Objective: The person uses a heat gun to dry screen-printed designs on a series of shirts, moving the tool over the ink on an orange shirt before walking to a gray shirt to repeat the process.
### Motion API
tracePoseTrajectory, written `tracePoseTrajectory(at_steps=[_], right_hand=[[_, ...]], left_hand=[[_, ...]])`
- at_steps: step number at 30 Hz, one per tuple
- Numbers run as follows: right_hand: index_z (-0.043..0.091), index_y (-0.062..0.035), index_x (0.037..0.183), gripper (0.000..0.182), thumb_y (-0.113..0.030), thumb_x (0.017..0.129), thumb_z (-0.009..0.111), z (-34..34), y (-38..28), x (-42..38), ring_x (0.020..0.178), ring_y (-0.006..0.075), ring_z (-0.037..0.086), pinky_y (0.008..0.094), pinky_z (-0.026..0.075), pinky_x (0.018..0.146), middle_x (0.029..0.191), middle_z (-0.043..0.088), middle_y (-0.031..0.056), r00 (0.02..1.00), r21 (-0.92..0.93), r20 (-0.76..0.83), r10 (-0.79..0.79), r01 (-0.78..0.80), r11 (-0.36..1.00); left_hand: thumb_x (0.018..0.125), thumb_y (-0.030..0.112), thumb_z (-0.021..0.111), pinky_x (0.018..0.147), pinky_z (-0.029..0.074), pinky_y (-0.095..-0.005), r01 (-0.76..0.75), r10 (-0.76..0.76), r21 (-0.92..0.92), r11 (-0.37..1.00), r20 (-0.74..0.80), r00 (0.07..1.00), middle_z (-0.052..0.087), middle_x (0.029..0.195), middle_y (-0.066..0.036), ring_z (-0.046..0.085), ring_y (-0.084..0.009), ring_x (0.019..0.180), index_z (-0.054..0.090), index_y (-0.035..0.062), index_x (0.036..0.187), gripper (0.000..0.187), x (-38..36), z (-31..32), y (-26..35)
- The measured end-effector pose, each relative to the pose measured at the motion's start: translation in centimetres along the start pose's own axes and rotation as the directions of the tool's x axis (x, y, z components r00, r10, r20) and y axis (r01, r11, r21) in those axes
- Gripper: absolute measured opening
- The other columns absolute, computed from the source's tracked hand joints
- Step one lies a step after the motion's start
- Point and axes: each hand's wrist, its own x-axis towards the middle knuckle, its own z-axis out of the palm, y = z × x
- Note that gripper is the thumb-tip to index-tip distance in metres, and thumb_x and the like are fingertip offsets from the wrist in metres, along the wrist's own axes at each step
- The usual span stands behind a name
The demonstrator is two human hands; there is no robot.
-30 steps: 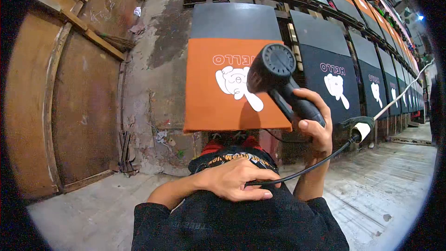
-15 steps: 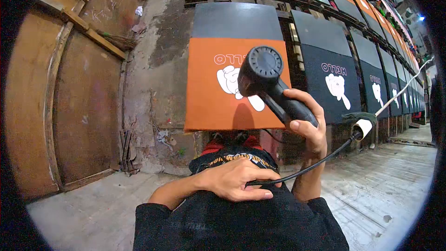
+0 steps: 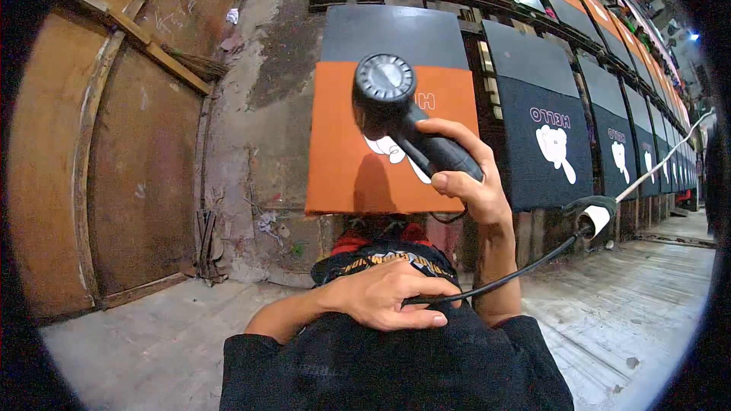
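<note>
The heat gun (image 3: 396, 110) hides most of the white print on the orange cloth (image 3: 343, 167). Its cord (image 3: 525, 266) disappears under the left hand (image 3: 384, 294).

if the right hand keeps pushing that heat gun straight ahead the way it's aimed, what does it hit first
Most likely the orange printed panel: the right hand aims the black heat gun at its white print. Nothing shows between them, though the gap is hard to judge.

The heat gun (image 3: 396, 110) is black, with a black cord (image 3: 525, 266). The nearest board (image 3: 358, 160) is orange below and dark grey above, printed with a white cartoon figure and white lettering. The next board (image 3: 544, 144) is black with the same white print. The sleeves (image 3: 396, 373) are black.
</note>
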Motion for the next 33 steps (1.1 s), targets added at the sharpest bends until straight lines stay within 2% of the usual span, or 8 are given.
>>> tracePoseTrajectory(at_steps=[4,10,14,19,24,26,32,33], right_hand=[[0.061,-0.0017,0.132,0.061,-0.021,0.076,0.072,-0.5,-0.5,-0.5,0.102,0.015,0.061,0.0285,0.048,0.091,0.115,0.065,0.0106,0.995,0.019,-0.002,0.102,-0.102,0.995],[0.06,-0.0009,0.133,0.064,-0.02,0.073,0.072,-0.6,-0.4,-1.8,0.103,0.0152,0.061,0.0287,0.047,0.092,0.118,0.065,0.0108,0.986,-0.042,-0.162,-0.031,0.025,0.999],[0.061,0.0007,0.132,0.065,-0.023,0.073,0.072,-1.1,-0.4,-3.9,0.101,0.0154,0.06,0.029,0.047,0.091,0.122,0.064,0.0121,0.997,-0.029,-0.078,-0.006,0.003,1.0],[0.06,-0.0001,0.133,0.065,-0.024,0.074,0.072,-0.3,-0.5,-5.1,0.1,0.015,0.059,0.0277,0.046,0.089,0.119,0.063,0.0107,0.943,-0.081,-0.331,-0.033,0.006,0.997],[0.059,-0.002,0.134,0.061,-0.019,0.077,0.073,0.1,-1.2,-6.8,0.064,0.0063,0.052,0.021,0.041,0.056,0.088,0.061,0.0035,0.938,0.081,-0.336,0.088,-0.064,0.995],[0.058,-0.0028,0.135,0.061,-0.017,0.078,0.073,0.6,-0.5,-7.2,0.053,0.0025,0.044,0.0197,0.032,0.046,0.078,0.056,-0.0007,0.923,0.07,-0.383,0.024,0.004,0.998],[0.057,-0.003,0.135,0.063,-0.02,0.077,0.073,2.3,-0.4,-8.8,0.055,0.0026,0.046,0.0197,0.033,0.047,0.08,0.057,-0.0002,0.821,0.046,-0.571,0.024,0.003,0.999],[0.059,-0.0024,0.134,0.064,-0.022,0.075,0.074,2.0,0.1,-9.3,0.063,0.0052,0.052,0.0205,0.04,0.055,0.088,0.061,0.0035,0.826,0.042,-0.563,0.017,0.008,0.999]], left_hand=[[0.095,0.026,0.069,0.059,0.046,-0.0399,0.024,-0.023,-0.021,1.0,0.023,0.999,0.06,0.067,-0.012,0.061,-0.0274,0.061,0.065,0.0017,0.119,0.034,0.1,-0.2,0.5],[0.095,0.028,0.068,0.059,0.045,-0.0402,0.042,-0.041,-0.031,0.999,0.039,0.998,0.06,0.068,-0.012,0.061,-0.0285,0.062,0.065,0.0027,0.119,0.035,0.1,-0.3,0.4],[0.096,0.031,0.068,0.059,0.045,-0.0404,0.039,-0.035,-0.039,0.999,0.083,0.996,0.06,0.068,-0.013,0.061,-0.0294,0.062,0.065,0.003,0.118,0.036,0.4,-0.5,0.1],[0.095,0.028,0.07,0.066,0.053,-0.038,0.079,-0.073,-0.021,0.997,0.191,0.979,0.071,0.09,-0.014,0.07,-0.0283,0.074,0.065,0.0038,0.121,0.036,0.6,-1.2,0.4],[0.097,0.023,0.067,0.071,0.055,-0.0398,0.0,0.019,-0.08,0.997,0.23,0.973,0.072,0.097,-0.015,0.071,-0.0316,0.081,0.063,0.0032,0.123,0.033,1.2,-1.7,0.6],[0.099,0.019,0.065,0.072,0.055,-0.0407,-0.078,0.099,-0.104,0.991,0.217,0.971,0.072,0.099,-0.016,0.071,-0.0323,0.082,0.062,0.002,0.124,0.031,1.5,-1.4,0.6],[0.1,0.012,0.061,0.071,0.056,-0.0393,0.015,0.062,-0.187,0.982,0.397,0.916,0.072,0.102,-0.019,0.072,-0.0326,0.085,0.057,-0.003,0.129,0.032,2.1,-1.3,1.1],[0.1,0.012,0.061,0.071,0.056,-0.0394,0.007,0.079,-0.213,0.977,0.392,0.916,0.072,0.101,-0.019,0.072,-0.0329,0.085,0.057,-0.0029,0.129,0.033,2.2,-1.2,1.1]])
